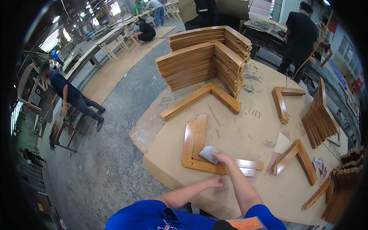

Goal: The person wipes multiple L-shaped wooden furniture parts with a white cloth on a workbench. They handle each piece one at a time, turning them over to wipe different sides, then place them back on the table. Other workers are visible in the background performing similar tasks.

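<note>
Two L-shaped varnished wooden pieces (188, 143) lie nested on the cardboard-covered table (237, 132), close in front of me. My right hand (221, 156) grips a folded grey-white sheet (209, 154), which looks like sandpaper, at the inner corner of the nested pieces. The sheet touches the wood there. My left hand (217, 181) is on the near side of the same pieces, above the tabletop, with its fingers curled in. Whether anything is inside those fingers is hidden.
Behind stand tall stacks of L-shaped pieces (188, 69), with a single one (203, 97) before them. More L-shaped pieces (297, 159) and stacks (320, 119) lie to the right, beside paper scraps (281, 145). Co-workers (74, 92) stand at the left and the far right (301, 38).
</note>
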A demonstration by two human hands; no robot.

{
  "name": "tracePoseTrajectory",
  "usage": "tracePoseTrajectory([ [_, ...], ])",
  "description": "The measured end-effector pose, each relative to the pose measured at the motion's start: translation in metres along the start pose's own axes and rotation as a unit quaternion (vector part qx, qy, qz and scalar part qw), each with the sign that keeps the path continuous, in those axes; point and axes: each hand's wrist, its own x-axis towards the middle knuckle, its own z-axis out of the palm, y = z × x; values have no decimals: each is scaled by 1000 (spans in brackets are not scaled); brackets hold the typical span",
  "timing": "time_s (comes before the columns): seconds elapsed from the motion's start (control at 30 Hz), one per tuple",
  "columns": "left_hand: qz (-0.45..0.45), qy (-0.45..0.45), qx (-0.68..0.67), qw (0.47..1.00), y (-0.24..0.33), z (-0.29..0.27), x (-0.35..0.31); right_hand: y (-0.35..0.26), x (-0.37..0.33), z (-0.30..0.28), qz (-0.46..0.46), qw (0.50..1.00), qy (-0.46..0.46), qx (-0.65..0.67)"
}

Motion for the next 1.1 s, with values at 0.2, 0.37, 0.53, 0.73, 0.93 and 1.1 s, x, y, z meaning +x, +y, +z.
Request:
tracePoseTrajectory([
  [0.2,134,250,468,837,-12,-68,-56,19,-99,-58,-86,857,146,486],
  [0.37,142,235,489,828,-20,-87,-46,33,-155,-65,-117,855,214,458],
  [0.53,172,260,510,802,-26,-98,-36,47,-165,-63,-85,927,225,289],
  [0.73,125,219,494,832,-16,-94,-32,71,-149,-45,-216,904,335,-154],
  [0.93,130,276,406,861,-15,-60,-20,93,-129,-45,-201,822,339,-412],
  [1.1,52,381,443,810,-44,-107,-27,92,-110,-33,-184,805,346,-446],
])
